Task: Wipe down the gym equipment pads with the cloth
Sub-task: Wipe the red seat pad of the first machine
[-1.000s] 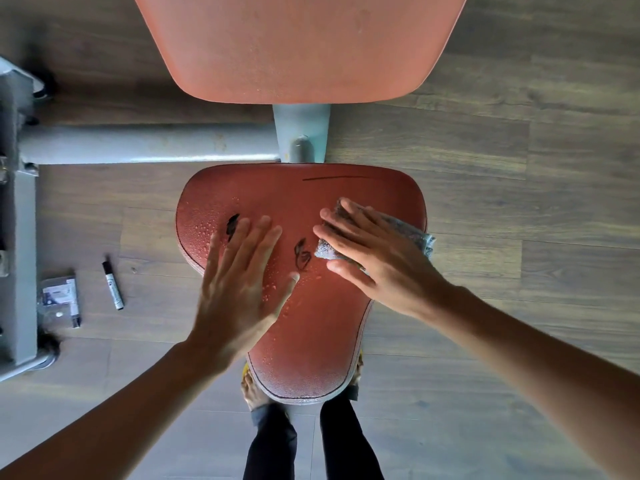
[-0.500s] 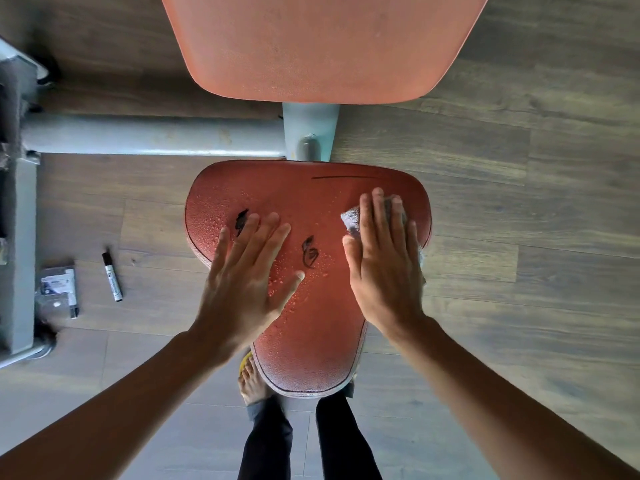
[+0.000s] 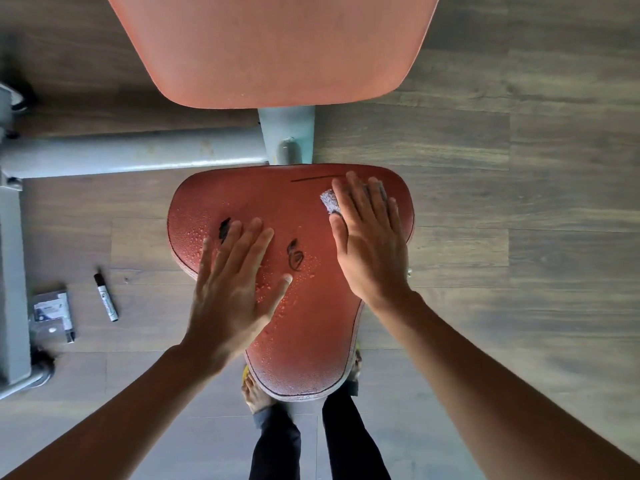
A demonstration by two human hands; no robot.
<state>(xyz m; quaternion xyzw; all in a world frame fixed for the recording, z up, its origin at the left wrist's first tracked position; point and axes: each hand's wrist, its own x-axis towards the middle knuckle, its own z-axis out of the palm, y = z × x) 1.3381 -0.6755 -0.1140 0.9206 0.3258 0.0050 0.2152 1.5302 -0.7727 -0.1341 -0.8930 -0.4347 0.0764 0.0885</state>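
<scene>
so the grey cloth (image 3: pixel 330 201) is being pressed onto the far right corner of the seat pad (image 3: pixel 311 323) by the right hand (image 3: pixel 370 244), fingers straight and flat over it, nothing curled round it, with only a crumpled corner being left poking out beside the index finger. The left hand (image 3: pixel 232 282) is being laid flat on the wet left half of the pad, fingers spread, nothing being held, fingertips just beside a black smudge (image 3: pixel 224 230). A scribble (image 3: pixel 294 254) is being left between the two hands, and a thin line (image 3: pixel 317 178) near the far edge, just beside the cloth. What's probably being risked here: the cloth is only being pinned, not gripped, so on a quick sweep it could be bunched up or left behind while bare palm is dragged over the pad. The left hand is being braced on beaded water droplets (image 3: pixel 197 233), so a slip is being invited, and the smudge could be smeared by those fingers. With a marker pen (image 3: pixel 106 297) lying on the floor, the marks are likely ink, which may just be spread around by a damp cloth. Water could also be pushed off the edge toward the bare foot (image 3: pixel 256 393). And the back pad (image 3: pixel 277 46) isn't being touched at all, easy to forget.
</scene>
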